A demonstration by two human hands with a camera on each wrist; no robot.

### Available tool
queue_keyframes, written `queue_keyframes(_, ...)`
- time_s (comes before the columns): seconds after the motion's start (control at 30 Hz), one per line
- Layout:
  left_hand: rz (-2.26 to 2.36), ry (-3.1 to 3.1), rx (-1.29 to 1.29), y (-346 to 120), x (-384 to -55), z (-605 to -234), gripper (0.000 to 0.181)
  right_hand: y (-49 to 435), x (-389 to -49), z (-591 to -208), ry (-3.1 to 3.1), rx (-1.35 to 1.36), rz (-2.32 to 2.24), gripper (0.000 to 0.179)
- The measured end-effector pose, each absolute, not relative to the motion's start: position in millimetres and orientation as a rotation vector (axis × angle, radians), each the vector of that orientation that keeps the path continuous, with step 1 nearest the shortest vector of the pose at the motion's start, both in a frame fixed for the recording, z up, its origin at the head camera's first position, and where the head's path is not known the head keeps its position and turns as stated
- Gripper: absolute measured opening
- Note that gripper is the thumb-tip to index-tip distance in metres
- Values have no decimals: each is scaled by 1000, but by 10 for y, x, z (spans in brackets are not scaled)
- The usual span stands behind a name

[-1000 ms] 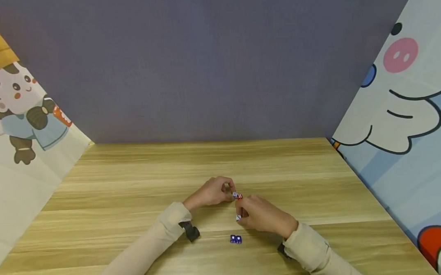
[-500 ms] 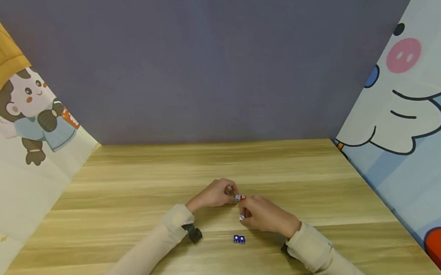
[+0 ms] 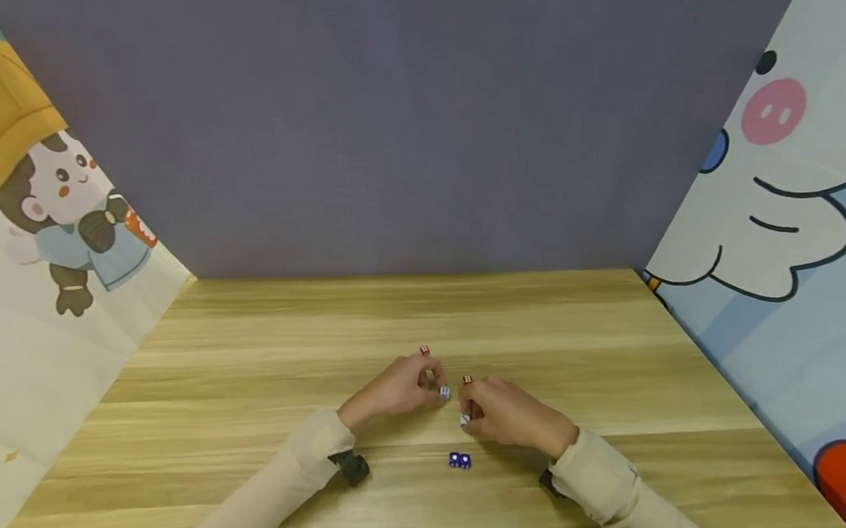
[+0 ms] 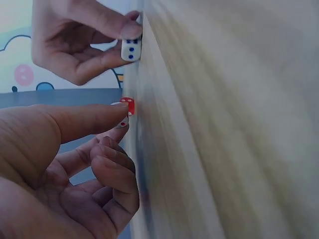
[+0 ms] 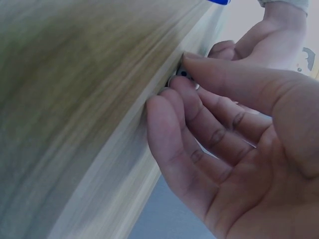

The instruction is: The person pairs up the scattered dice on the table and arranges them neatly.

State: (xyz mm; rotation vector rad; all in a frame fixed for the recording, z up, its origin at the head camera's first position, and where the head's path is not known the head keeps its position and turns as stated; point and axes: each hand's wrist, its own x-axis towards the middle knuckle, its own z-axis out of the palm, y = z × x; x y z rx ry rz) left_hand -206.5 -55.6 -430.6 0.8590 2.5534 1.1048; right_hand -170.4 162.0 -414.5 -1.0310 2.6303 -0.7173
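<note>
My left hand [image 3: 402, 387] pinches a white die [image 3: 445, 393] between thumb and fingertips, low over the table. Its red pip shows in the left wrist view, where a red die [image 4: 130, 106] appears just past the thumb tip. Across a small gap, my right hand [image 3: 507, 413] pinches another white die [image 3: 465, 419], which has blue pips in the left wrist view. Fingers mostly cover that die in the right wrist view. One red die [image 3: 467, 380] sits by the right knuckles, and another red die [image 3: 425, 350] shows just beyond the left hand.
Two blue dice [image 3: 460, 460] stand side by side on the wooden table [image 3: 285, 329], nearer me than both hands. A grey panel [image 3: 400, 137] rises at the table's back edge. Cartoon-printed sheets flank it on the left and right. Each wrist wears a dark strap.
The left hand has drawn the white die left and toward me, away from the red die it was beside. Another red die has come into view behind that hand. The right hand stays nearly still.
</note>
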Motion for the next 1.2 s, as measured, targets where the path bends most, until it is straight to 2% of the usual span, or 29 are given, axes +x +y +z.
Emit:
queue_keyframes(0.27,1070,2541,860,-585,-1848,-4239,13,1631,-1701,-4160,2641,-1051,-709,12)
queue_keyframes(0.63,1059,2473,828,-492,-1714,-4264,18,1631,-1690,-4157,2649,-1073,-722,11)
queue_keyframes(1.2,1051,2514,900,-453,-1738,-4316,21,1566,-1672,-4175,2649,-1064,-722,13)
